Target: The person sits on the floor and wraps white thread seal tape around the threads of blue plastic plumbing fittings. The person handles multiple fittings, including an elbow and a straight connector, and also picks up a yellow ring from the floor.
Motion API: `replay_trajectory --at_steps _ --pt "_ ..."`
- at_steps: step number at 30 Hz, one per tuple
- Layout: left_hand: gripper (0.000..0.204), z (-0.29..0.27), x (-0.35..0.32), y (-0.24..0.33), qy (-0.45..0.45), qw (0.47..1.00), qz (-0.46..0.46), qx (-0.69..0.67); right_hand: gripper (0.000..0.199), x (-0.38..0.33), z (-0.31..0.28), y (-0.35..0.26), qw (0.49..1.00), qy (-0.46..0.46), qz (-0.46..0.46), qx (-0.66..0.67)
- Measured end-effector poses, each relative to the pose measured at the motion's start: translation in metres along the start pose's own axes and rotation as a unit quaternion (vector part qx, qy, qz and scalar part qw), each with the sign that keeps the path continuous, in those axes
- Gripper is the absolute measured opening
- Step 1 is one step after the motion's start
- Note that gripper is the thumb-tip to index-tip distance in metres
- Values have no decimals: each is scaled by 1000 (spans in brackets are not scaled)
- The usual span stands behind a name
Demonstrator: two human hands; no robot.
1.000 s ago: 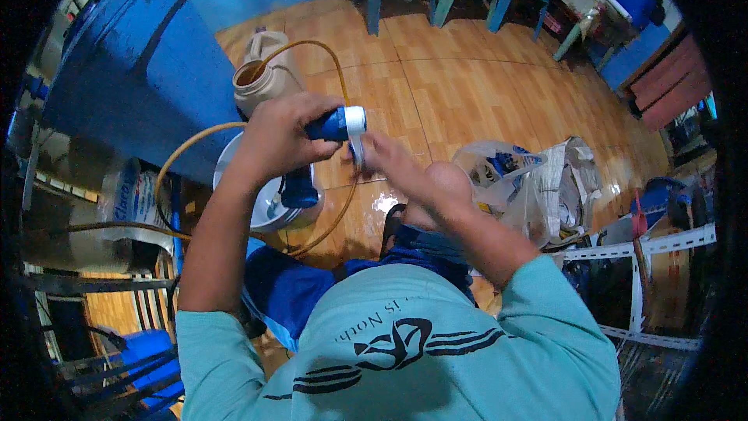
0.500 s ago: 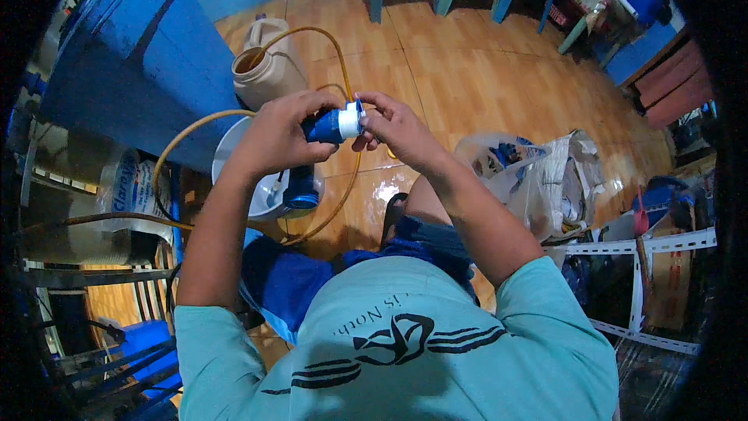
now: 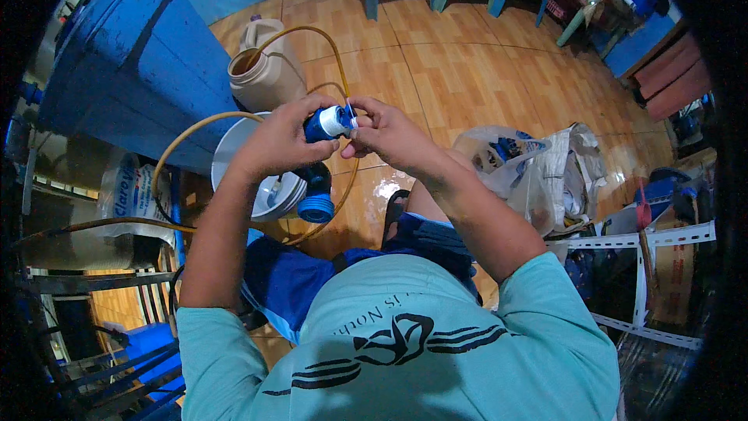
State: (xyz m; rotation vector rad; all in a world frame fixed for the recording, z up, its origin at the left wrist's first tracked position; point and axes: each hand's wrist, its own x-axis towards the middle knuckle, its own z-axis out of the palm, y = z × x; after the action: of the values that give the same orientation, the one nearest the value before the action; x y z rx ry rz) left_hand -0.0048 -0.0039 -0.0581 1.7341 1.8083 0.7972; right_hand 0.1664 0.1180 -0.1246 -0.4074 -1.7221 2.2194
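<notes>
Since the previous frame, the blue fitting (image 3: 315,128) has turned in the grip: its white collar (image 3: 333,122) sits further left at a tilt, and the ribbed blue end (image 3: 315,208) of the dark elbow (image 3: 315,178) below shows more fully. The fitting is held above the floor, between the two hands. The left hand (image 3: 282,134) is closed around its body, thumb beneath. The right hand (image 3: 389,134) pinches the blue end piece (image 3: 347,116) beyond the collar; the exact fingertip contact is partly hidden.

Below the left hand stands a white bucket (image 3: 231,148); it contains a pale item that cannot be identified. Behind it is an open beige jug (image 3: 274,87) with a brownish interior. A yellow-brown hose (image 3: 175,140) loops around the hands and enters the jug mouth. To the right, a clear plastic bag (image 3: 485,157) contains blue material, beside a white sack (image 3: 575,175) with pale contents.

Markings: blue lettering on the plastic wrap (image 3: 131,196) at left; dark lettering, a black emblem and stripes on the turquoise shirt (image 3: 405,296); reddish print on the brown carton (image 3: 672,281) at right.
</notes>
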Motion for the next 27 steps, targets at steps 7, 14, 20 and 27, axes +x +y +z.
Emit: replay_trajectory --at_steps 7,14,20,27 --pt "47 21 -2 -9 95 994 39 -25 42 2 -1 -7 999 1 16 -35" --pt "51 33 15 -20 -40 994 -20 -97 37 -15 -30 4 999 -7 43 -32" --pt "45 103 50 -44 -134 983 -38 -123 37 -48 -78 65 989 93 114 -30" --pt "41 165 66 -47 -113 984 -33 -134 18 -110 -121 67 936 209 107 -262"
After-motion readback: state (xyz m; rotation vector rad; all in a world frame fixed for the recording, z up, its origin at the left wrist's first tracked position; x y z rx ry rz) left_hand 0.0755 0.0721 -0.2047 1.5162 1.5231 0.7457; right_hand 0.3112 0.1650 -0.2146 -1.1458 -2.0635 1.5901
